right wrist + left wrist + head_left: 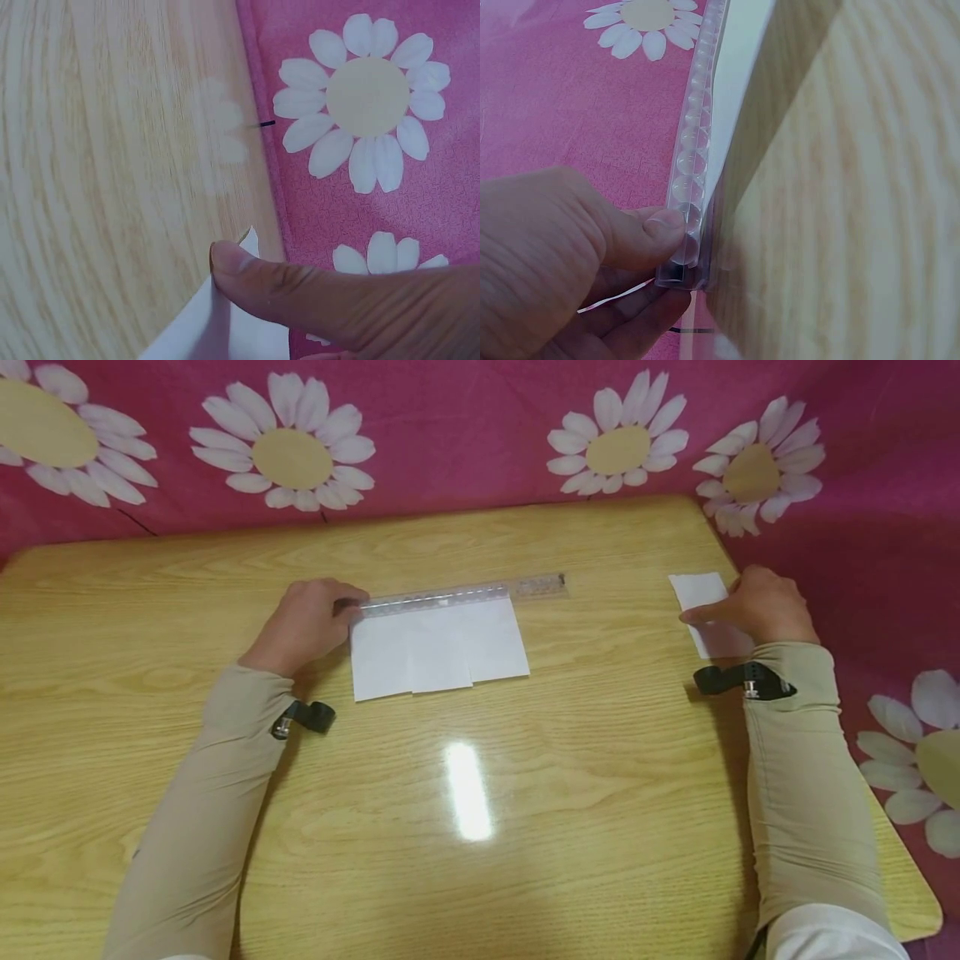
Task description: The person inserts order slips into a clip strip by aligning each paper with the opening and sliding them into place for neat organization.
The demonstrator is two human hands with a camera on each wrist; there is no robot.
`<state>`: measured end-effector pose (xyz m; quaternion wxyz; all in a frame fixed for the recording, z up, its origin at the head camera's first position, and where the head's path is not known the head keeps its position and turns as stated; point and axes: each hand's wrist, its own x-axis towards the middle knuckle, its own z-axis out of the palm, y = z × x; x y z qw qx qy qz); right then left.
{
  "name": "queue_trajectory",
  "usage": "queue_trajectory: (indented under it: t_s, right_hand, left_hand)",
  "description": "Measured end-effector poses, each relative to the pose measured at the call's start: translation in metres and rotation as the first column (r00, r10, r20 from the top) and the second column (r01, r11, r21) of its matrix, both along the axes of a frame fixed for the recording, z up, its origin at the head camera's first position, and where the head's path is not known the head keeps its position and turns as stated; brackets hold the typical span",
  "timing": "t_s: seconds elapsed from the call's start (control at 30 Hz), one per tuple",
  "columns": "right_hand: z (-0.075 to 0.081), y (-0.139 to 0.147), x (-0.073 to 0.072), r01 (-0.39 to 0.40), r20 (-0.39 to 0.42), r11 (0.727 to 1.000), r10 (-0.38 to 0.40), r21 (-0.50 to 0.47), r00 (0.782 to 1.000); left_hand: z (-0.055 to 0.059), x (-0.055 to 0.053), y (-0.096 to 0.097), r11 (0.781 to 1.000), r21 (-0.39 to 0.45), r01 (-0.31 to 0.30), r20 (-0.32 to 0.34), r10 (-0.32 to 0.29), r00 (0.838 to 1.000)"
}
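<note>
A clear plastic ruler lies along the top edge of a white sheet of paper, which has creases or overlaps and a stepped lower edge. My left hand pinches the ruler's left end; the left wrist view shows the thumb on top of the ruler and fingers underneath. At the table's right side my right hand pinches a smaller strip of white paper between thumb and fingers. In the right wrist view the thumb presses on this strip, and the other fingers are mostly hidden.
Both hands work over a wood-grain table with a light reflection in front. A pink cloth with daisies hangs behind the table and down its right side. Dark camera straps sit on both wrists over beige sleeves.
</note>
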<state>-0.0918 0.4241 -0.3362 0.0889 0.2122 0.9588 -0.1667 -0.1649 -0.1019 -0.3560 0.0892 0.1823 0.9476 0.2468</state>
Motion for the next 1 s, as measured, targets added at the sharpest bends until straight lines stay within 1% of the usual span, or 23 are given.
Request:
queue_trajectory:
  t_s: [0.1,0.27,0.4,0.53,0.77,0.87,1.0]
  right_hand:
    - [0.000,0.000,-0.001,-0.014,0.008,1.000,0.015,-0.015,1.000]
    - [0.001,-0.003,-0.003,-0.020,0.033,0.997,0.023,-0.077,0.999]
    - [0.000,-0.005,-0.005,-0.016,0.015,0.994,0.018,-0.104,1.000]
    - [-0.001,-0.007,-0.007,-0.029,-0.004,0.994,0.029,-0.109,1.000]
    - [-0.003,-0.009,-0.010,-0.043,0.032,0.995,0.046,-0.088,0.998]
    - [-0.004,-0.010,-0.011,-0.071,0.003,0.995,0.072,-0.074,0.997]
    - [-0.006,-0.012,-0.012,-0.140,-0.083,0.989,0.136,-0.049,0.987]
  left_hand:
    - [-0.001,0.000,0.000,1.000,0.002,0.000,-0.003,0.000,1.000]
    - [-0.001,0.000,-0.001,1.000,0.005,-0.001,-0.006,0.001,1.000]
    - [-0.001,0.000,-0.001,1.000,0.010,0.003,-0.010,-0.003,1.000]
    - [-0.001,0.000,-0.001,1.000,0.013,0.006,-0.009,-0.006,1.000]
    - [-0.001,0.000,-0.001,1.000,0.019,0.015,-0.029,-0.015,0.999]
    - [-0.001,0.001,-0.001,1.000,0.019,0.013,-0.027,-0.013,1.000]
    - [-0.001,0.000,0.000,1.000,0.016,0.007,-0.018,-0.007,1.000]
